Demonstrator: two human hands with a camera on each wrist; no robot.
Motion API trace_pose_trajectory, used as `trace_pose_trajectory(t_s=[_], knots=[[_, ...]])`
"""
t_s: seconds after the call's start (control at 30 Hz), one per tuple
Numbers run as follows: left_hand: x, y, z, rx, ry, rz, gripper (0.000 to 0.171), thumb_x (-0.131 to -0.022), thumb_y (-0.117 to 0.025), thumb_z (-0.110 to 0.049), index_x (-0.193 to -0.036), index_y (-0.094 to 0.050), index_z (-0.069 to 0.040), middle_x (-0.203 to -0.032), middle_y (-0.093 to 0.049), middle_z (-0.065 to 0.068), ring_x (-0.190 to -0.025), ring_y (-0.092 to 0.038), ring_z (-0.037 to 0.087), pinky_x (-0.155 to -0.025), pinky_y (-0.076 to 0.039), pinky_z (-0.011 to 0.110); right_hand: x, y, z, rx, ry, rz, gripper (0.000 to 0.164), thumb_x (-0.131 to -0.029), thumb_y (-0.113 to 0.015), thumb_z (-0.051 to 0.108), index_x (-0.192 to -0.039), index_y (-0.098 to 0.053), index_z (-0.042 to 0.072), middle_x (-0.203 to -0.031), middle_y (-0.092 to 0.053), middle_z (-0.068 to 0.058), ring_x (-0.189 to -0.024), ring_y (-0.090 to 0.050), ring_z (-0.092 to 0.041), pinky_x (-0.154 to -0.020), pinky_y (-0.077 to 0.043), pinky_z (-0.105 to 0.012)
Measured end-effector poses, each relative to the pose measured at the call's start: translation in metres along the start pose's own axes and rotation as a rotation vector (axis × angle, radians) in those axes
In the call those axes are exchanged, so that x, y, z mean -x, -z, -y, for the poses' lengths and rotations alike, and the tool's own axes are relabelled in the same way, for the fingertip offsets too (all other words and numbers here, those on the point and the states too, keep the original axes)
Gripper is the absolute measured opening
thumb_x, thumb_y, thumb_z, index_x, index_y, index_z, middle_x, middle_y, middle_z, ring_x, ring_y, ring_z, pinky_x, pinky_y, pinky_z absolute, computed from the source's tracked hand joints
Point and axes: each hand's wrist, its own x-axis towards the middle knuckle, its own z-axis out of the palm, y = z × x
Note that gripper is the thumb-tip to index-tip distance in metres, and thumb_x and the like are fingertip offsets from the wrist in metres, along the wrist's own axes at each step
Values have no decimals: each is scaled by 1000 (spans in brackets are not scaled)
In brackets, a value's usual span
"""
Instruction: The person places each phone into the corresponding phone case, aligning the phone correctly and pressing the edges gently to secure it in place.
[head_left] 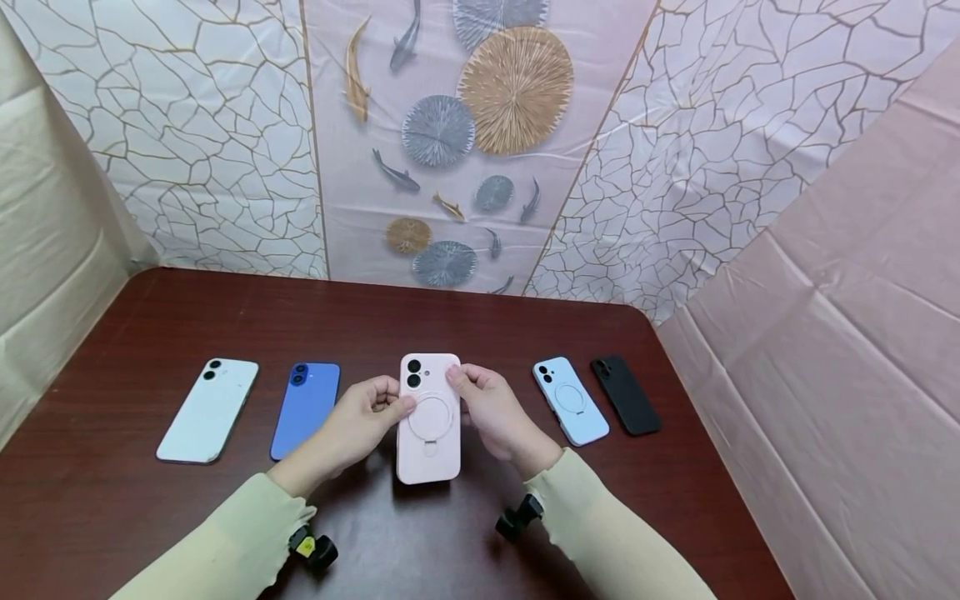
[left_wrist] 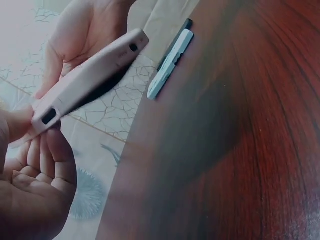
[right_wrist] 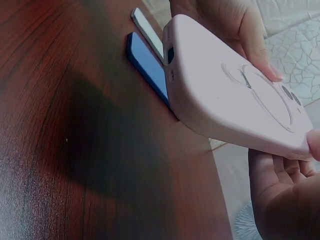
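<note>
From my remote post I see a pink phone case, its ringed back facing up, raised above the table between the side edges. The left hand pinches its left side, thumb on the back, fingers beneath; the right hand grips near its upper right corner in the same way. Both hands are closed only to the case's thickness. Holding it by the sides probably steadies it and leaves most of the back uncovered. I cannot tell whether anything sits inside. A white phone and a blue phone lie toward the table's left edge, a light blue case and a black case by its right edge, apparently paired within reach.
</note>
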Motion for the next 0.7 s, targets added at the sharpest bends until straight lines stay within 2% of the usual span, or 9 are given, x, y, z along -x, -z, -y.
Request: trace_pose_trajectory(t_s=[0.2,0.33,0.47,0.7], knots=[[0,0,4,51,6,31,23,-94,-65,-18,-103,-60,2,-90,-64,9,-79,-60,17,-74,-51,31,0,-1,-1,-47,-22,-12,33,-102,-51,27,-110,-62,-3,-91,-68,-9,-78,-66,-16,-68,-56,-34],[3,0,9,50,33,117,26,-93,-67,-19,-105,-60,3,-92,-67,10,-81,-64,17,-72,-52,28,-2,0,-1,-65,-27,-51,34,-102,-52,29,-111,-63,-2,-91,-69,-10,-78,-67,-16,-68,-56,-34],[6,-2,14,2,24,182,27,-92,-68,-19,-104,-60,3,-88,-67,9,-78,-65,17,-67,-53,27,-3,2,-1,-65,-22,-84,36,-101,-53,33,-111,-64,0,-94,-69,-12,-80,-67,-17,-69,-55,-35],[8,-4,13,-52,-4,151,22,-92,-68,-18,-101,-61,1,-83,-66,6,-72,-64,17,-64,-53,30,-4,1,0,-72,-58,-100,37,-101,-51,34,-113,-63,1,-95,-69,-12,-83,-67,-18,-71,-56,-34]])
